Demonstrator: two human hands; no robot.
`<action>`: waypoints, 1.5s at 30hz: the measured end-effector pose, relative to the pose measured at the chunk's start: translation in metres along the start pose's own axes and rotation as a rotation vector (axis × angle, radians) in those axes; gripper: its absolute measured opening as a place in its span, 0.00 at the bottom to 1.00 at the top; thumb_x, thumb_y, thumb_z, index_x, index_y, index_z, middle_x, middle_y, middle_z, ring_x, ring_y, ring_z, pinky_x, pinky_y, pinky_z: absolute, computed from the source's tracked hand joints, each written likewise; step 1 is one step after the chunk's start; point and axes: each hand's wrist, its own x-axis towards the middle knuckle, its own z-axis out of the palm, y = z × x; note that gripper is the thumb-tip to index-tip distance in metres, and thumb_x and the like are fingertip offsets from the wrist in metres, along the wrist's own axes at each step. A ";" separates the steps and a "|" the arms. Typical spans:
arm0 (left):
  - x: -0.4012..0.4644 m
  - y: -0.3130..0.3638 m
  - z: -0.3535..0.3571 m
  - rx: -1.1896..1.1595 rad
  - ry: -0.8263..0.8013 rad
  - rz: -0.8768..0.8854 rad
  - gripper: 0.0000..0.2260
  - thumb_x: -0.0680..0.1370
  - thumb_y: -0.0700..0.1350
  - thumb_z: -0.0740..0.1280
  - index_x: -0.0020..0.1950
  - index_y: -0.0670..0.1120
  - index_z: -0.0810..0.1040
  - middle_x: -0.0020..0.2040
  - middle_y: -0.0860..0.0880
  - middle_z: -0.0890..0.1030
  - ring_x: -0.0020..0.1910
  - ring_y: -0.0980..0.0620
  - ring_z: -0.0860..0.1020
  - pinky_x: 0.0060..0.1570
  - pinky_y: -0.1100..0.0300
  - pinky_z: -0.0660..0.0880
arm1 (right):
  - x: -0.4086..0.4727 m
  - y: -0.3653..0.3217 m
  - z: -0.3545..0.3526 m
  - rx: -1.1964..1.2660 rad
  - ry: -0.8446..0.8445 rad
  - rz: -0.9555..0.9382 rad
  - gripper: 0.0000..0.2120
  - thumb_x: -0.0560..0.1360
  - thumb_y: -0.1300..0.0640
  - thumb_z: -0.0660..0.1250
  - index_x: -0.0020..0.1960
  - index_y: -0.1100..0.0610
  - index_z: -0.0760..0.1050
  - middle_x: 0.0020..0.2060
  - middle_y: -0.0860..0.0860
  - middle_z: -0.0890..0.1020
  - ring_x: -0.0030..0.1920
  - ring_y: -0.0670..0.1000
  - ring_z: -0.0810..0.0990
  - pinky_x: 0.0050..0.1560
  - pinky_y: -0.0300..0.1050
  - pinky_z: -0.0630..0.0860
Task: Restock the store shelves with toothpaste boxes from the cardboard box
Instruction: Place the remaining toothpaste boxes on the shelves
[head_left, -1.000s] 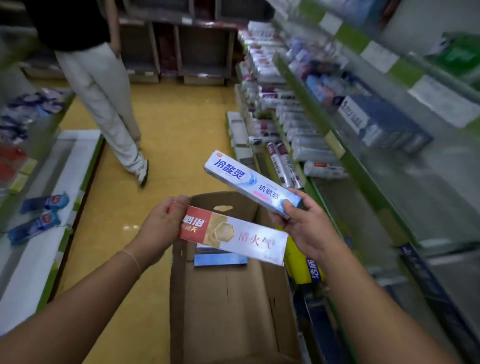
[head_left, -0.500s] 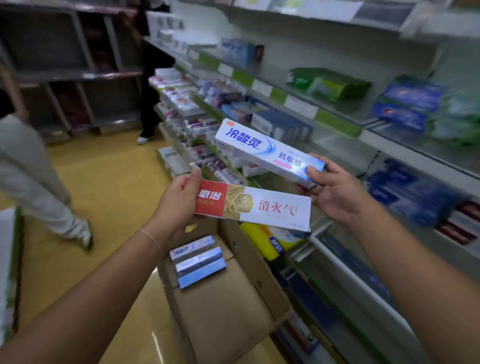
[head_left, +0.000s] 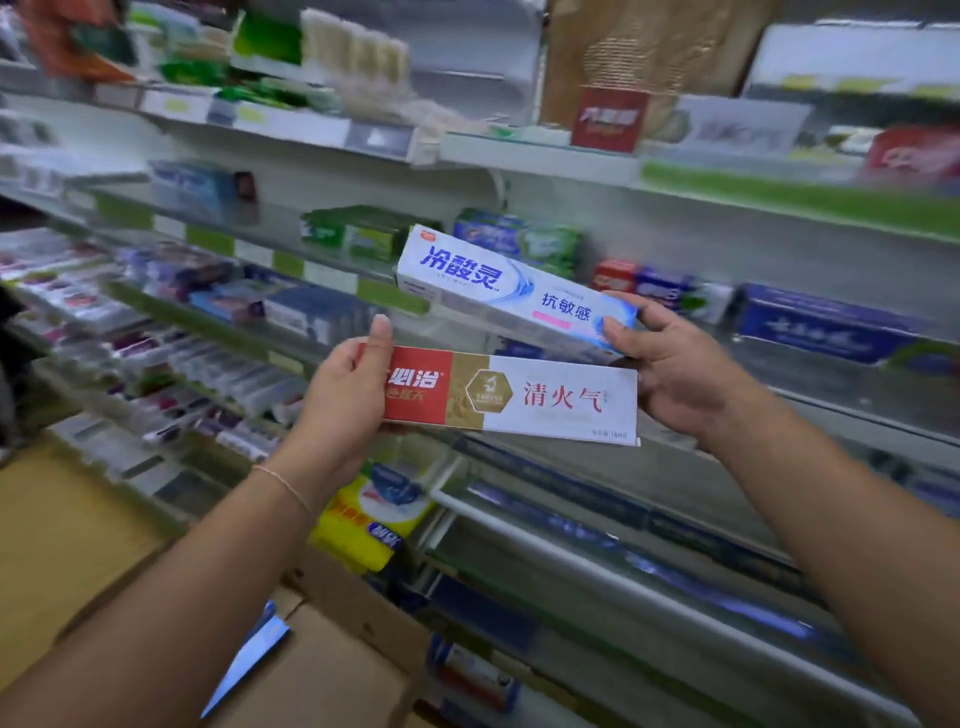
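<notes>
With the left hand (head_left: 340, 400) gripping a red-and-white toothpaste box (head_left: 511, 397) and the right hand (head_left: 670, 364) pinching a blue-and-white toothpaste box (head_left: 511, 291) before the shelves (head_left: 519, 156), the carrying step seems underway; next, each needs its matching row.

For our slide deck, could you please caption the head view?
Left hand holds a red-and-white toothpaste box, right hand a blue-and-white one, before stocked shelves.

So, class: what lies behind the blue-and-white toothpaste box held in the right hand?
Behind the blue-and-white box in the right hand are a shelf edge and green-and-blue boxes. Whatever sits directly behind it is covered.
</notes>
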 end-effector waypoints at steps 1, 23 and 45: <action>-0.006 0.002 0.015 0.002 -0.020 0.009 0.17 0.79 0.61 0.61 0.47 0.48 0.75 0.37 0.50 0.83 0.34 0.53 0.82 0.34 0.55 0.79 | -0.009 -0.007 -0.013 -0.003 0.024 -0.009 0.17 0.67 0.62 0.70 0.55 0.53 0.76 0.51 0.55 0.85 0.40 0.55 0.84 0.40 0.51 0.82; -0.203 0.012 0.353 0.003 -0.387 0.043 0.17 0.79 0.62 0.60 0.51 0.48 0.75 0.46 0.46 0.83 0.42 0.49 0.83 0.43 0.49 0.81 | -0.253 -0.129 -0.322 -0.159 0.470 -0.212 0.10 0.76 0.67 0.68 0.51 0.54 0.76 0.42 0.55 0.85 0.36 0.53 0.82 0.39 0.50 0.79; -0.344 -0.002 0.606 -0.035 -0.880 -0.001 0.17 0.80 0.60 0.60 0.52 0.48 0.77 0.43 0.50 0.85 0.38 0.55 0.84 0.38 0.56 0.80 | -0.446 -0.173 -0.517 -0.108 0.919 -0.301 0.11 0.75 0.69 0.67 0.52 0.55 0.77 0.45 0.57 0.86 0.42 0.53 0.86 0.39 0.46 0.83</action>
